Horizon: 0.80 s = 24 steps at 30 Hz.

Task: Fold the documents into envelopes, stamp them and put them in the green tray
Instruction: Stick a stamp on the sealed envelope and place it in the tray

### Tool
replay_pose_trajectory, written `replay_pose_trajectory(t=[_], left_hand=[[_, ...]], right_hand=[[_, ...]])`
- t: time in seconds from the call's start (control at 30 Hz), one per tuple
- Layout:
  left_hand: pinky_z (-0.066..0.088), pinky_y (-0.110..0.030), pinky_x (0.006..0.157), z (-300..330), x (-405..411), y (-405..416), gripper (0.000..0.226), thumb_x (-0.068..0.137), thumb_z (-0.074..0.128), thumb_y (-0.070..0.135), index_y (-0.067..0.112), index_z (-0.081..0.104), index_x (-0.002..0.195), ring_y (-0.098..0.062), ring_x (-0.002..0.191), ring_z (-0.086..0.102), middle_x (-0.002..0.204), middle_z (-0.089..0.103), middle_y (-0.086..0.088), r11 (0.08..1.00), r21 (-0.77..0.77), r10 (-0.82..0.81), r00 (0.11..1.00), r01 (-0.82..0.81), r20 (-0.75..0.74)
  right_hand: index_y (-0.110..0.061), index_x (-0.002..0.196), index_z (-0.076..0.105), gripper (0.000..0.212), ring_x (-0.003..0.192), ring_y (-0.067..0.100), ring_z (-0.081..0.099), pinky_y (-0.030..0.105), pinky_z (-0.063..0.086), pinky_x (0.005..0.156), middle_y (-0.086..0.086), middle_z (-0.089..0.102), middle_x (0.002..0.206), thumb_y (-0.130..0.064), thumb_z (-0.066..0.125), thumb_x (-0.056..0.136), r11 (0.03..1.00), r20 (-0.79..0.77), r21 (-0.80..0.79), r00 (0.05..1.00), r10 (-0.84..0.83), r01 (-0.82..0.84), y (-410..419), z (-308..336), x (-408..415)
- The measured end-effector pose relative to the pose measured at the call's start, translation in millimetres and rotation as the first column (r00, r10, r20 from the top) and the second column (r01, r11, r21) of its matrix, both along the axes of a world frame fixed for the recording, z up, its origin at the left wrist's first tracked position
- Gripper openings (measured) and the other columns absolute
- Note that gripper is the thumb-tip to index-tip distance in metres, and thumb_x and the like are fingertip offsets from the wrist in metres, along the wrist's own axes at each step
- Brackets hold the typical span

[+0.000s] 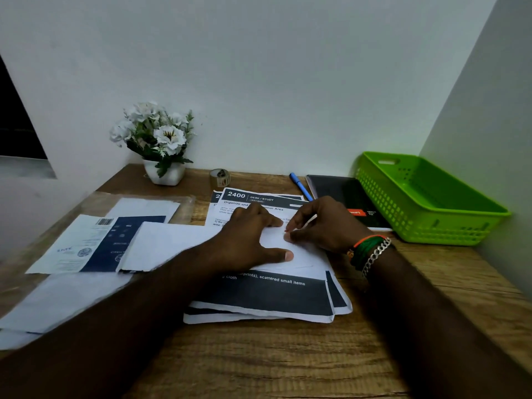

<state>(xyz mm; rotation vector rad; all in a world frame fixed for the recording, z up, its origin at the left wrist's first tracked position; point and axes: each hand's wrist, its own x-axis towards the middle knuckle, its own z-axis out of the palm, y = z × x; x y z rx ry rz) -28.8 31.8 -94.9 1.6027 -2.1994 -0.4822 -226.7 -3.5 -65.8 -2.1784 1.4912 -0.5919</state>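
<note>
A stack of printed documents [267,298] with black bands lies at the desk's middle. On top of it rests a folded white sheet [299,254]. My left hand [247,240] lies flat on that sheet, fingers spread, pressing it down. My right hand [322,226] pinches the sheet's upper edge with its fingertips. White envelopes [167,243] lie to the left, one over a blue-and-white printed envelope [86,246]. The green tray [426,197] stands at the back right with nothing visible inside.
A white pot of white flowers [161,142] stands at the back left, a tape roll [220,177] beside it. A blue pen [300,187] and a black notebook [345,197] lie left of the tray. Walls close the back and right. More white sheets [57,303] lie front left.
</note>
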Motion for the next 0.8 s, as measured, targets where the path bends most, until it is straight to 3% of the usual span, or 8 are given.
replay_pose_trajectory(t=[0.07, 0.17, 0.3, 0.43, 0.57, 0.67, 0.8], left_hand=[[0.035, -0.037, 0.112, 0, 0, 0, 0.078, 0.077, 0.074, 0.064, 0.032, 0.051, 0.145, -0.017, 0.132, 0.035, 0.137, 0.041, 0.006, 1.000, 0.002, -0.002, 1.000, 0.002, -0.009], [0.034, -0.036, 0.112, 0, 0, 0, 0.077, 0.077, 0.075, 0.064, 0.033, 0.051, 0.144, -0.017, 0.131, 0.035, 0.134, 0.041, 0.008, 1.000, 0.001, -0.005, 1.000, 0.005, -0.018], [0.034, -0.038, 0.114, 0, 1, 0, 0.077, 0.078, 0.074, 0.064, 0.032, 0.051, 0.144, -0.016, 0.132, 0.035, 0.136, 0.041, 0.008, 1.000, 0.006, -0.009, 1.000, 0.009, -0.020], [0.034, -0.037, 0.113, 0, 1, 2, 0.077, 0.078, 0.075, 0.063, 0.032, 0.051, 0.145, -0.017, 0.132, 0.034, 0.136, 0.042, 0.007, 1.000, 0.004, -0.008, 1.000, 0.008, -0.022], [0.034, -0.038, 0.114, 0, 1, 2, 0.077, 0.078, 0.075, 0.062, 0.032, 0.051, 0.145, -0.017, 0.133, 0.034, 0.137, 0.042, 0.006, 1.000, 0.004, -0.006, 1.000, 0.006, -0.028], [0.034, -0.038, 0.114, 0, 0, 1, 0.078, 0.079, 0.074, 0.063, 0.031, 0.051, 0.146, -0.018, 0.133, 0.034, 0.137, 0.041, 0.006, 1.000, 0.002, -0.005, 1.000, 0.005, -0.021], [0.034, -0.039, 0.114, -1, 1, 1, 0.078, 0.079, 0.074, 0.063, 0.031, 0.051, 0.146, -0.018, 0.132, 0.035, 0.136, 0.042, 0.005, 1.000, 0.001, -0.007, 1.000, 0.007, -0.019]], right_hand=[[-0.024, 0.076, 0.081, 0.005, 0.064, -0.011, 0.062, 0.016, 0.046, 0.075, -0.011, 0.076, 0.077, -0.024, 0.085, 0.079, 1.000, 0.002, -0.027, 1.000, 0.003, -0.003, -1, -1, 1], [-0.020, 0.076, 0.078, 0.009, 0.064, -0.001, 0.064, 0.021, 0.052, 0.076, -0.008, 0.073, 0.072, -0.019, 0.079, 0.085, 0.996, 0.081, -0.061, 0.995, -0.065, 0.070, -3, -1, -2], [-0.020, 0.077, 0.072, 0.012, 0.054, 0.003, 0.066, 0.015, 0.048, 0.055, -0.006, 0.070, 0.065, -0.020, 0.077, 0.088, 0.976, 0.185, -0.141, 0.973, -0.137, 0.164, -3, -1, -2], [-0.016, 0.078, 0.077, 0.007, 0.067, 0.010, 0.068, 0.034, 0.060, 0.079, -0.005, 0.072, 0.068, -0.017, 0.080, 0.084, 0.981, 0.076, -0.159, 0.992, -0.100, 0.111, 0, 0, 3], [-0.017, 0.075, 0.079, 0.007, 0.079, 0.015, 0.071, 0.040, 0.059, 0.088, -0.005, 0.073, 0.071, -0.015, 0.083, 0.080, 0.984, 0.038, -0.152, 0.995, -0.089, 0.093, 4, 3, 4], [-0.016, 0.075, 0.080, 0.007, 0.075, 0.011, 0.070, 0.036, 0.059, 0.087, -0.005, 0.074, 0.071, -0.014, 0.085, 0.078, 0.983, 0.020, -0.165, 0.997, -0.074, 0.076, 6, 6, 5], [-0.021, 0.074, 0.079, 0.009, 0.066, 0.000, 0.063, 0.020, 0.052, 0.077, -0.012, 0.069, 0.067, -0.016, 0.086, 0.078, 0.988, -0.018, -0.148, 0.999, -0.040, 0.037, 9, 8, 8]])
